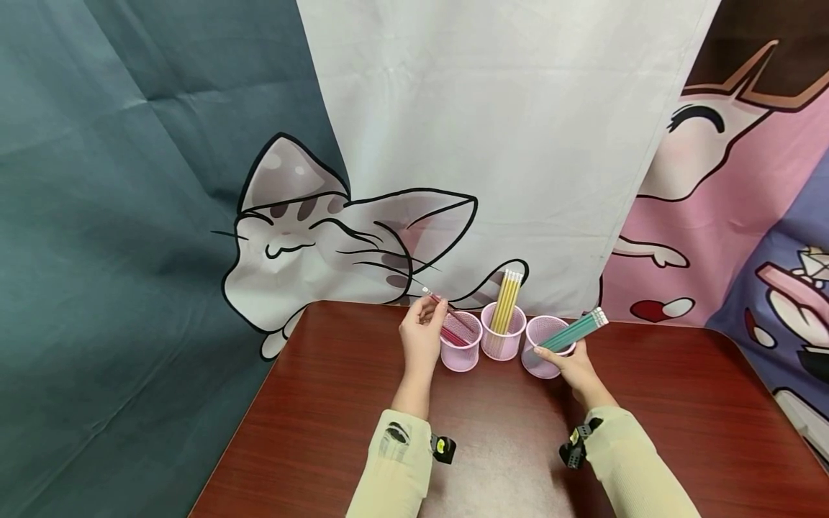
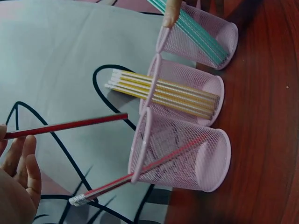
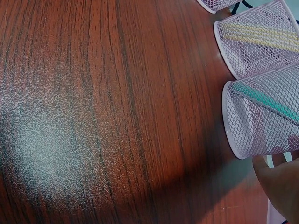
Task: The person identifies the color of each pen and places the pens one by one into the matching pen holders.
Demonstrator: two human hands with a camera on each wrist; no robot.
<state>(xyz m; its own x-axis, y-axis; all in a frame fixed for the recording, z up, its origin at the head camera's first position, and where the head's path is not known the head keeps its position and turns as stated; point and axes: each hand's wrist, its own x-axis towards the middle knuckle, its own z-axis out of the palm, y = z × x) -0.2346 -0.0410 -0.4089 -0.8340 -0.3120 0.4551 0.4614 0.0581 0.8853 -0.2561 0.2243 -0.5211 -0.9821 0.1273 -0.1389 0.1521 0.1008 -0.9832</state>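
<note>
My left hand (image 1: 424, 331) pinches a red pencil (image 2: 70, 126) by its eraser end, above the left pink mesh pencil cup (image 2: 182, 163). Inside that cup leans at least one more red pencil (image 2: 112, 186), its eraser end past the rim. The middle mesh cup (image 1: 503, 347) holds several yellow pencils (image 1: 507, 302). In the right mesh cup (image 3: 261, 116) a bundle of green pencils (image 1: 573, 331) leans to the right. My right hand (image 1: 579, 370) grips the right side of this cup near its rim, its thumb on the near side; the other fingers are partly hidden.
The three cups stand side by side near the far edge of a reddish-brown wooden table (image 1: 492, 460). Close behind them hangs a curtain (image 1: 505, 144) printed with a cartoon cat. A camera is strapped to each wrist.
</note>
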